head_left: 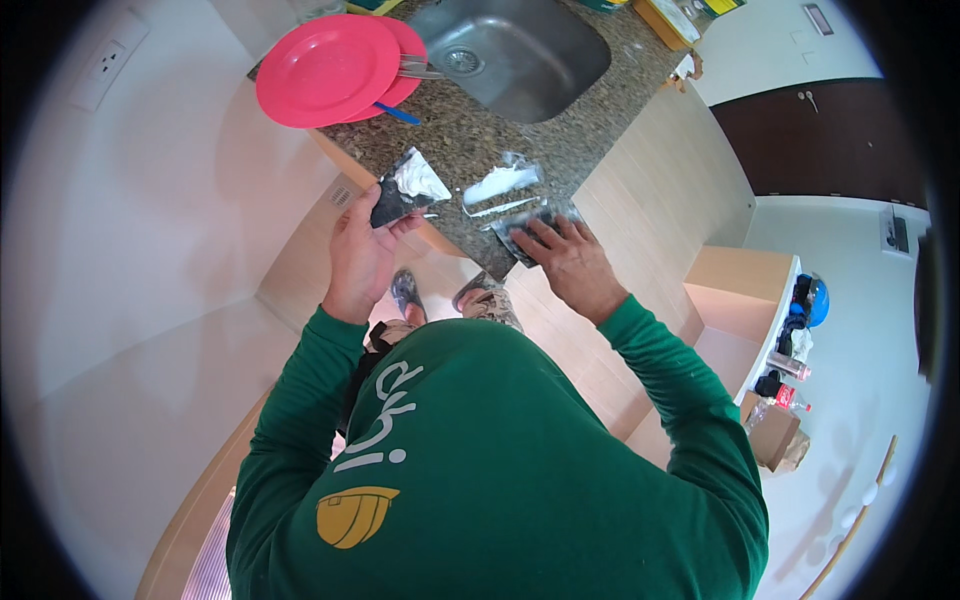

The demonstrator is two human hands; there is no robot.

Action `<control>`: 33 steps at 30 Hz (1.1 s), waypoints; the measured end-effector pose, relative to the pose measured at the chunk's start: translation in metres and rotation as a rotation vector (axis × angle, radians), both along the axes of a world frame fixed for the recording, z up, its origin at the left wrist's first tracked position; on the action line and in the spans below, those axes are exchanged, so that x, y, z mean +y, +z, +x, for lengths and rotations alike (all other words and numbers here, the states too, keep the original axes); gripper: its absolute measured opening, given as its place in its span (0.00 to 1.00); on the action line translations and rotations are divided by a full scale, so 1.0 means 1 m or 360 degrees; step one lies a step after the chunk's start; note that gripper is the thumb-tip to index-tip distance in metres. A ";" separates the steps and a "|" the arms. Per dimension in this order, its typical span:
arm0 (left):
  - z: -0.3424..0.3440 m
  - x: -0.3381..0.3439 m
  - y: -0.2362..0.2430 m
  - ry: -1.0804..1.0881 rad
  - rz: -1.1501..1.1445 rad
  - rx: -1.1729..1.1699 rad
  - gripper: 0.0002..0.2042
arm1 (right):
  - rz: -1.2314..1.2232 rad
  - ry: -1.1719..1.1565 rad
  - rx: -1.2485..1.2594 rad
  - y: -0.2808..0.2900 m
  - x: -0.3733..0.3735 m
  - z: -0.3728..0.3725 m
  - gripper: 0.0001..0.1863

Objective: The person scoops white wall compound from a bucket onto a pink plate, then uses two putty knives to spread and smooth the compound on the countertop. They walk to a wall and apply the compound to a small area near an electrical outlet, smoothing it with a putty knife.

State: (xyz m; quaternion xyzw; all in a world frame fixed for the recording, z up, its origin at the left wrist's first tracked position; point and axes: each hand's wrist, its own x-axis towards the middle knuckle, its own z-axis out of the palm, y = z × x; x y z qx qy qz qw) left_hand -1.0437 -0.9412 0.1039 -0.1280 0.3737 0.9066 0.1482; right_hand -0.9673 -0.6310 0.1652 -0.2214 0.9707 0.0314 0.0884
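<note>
My left hand [362, 255] grips a flat black putty spreader [388, 206] just off the counter's near left edge. A thick lump of white paste [422, 181] lies on its upper part. More white paste is smeared in a band [503, 182] on the speckled granite counter [450, 140], with a thin streak below it. My right hand [578, 262] has its fingers over a second dark, flat spreader [512, 230], tilted against the counter near its front corner. The right thumb and the spreader's underside are hidden.
Two pink plates [330, 68] with forks and a blue-handled utensil [398, 114] sit at the counter's left. A steel sink [540, 60] is set in behind the paste. A white wall [150, 200] rises at left; an open cabinet [735, 300] stands at right.
</note>
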 end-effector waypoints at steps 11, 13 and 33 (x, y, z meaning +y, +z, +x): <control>0.004 0.004 -0.004 -0.0028 0.0068 0.0022 0.15 | -0.0085 0.0049 -0.0026 -0.003 -0.029 -0.020 0.32; 0.002 0.003 0.000 -0.0060 0.0046 -0.0025 0.15 | 0.0024 -0.0102 -0.0473 0.012 -0.015 -0.011 0.31; 0.030 0.148 0.081 0.0171 0.0464 -0.0019 0.18 | -0.1485 0.0693 0.0055 0.036 0.077 -0.086 0.44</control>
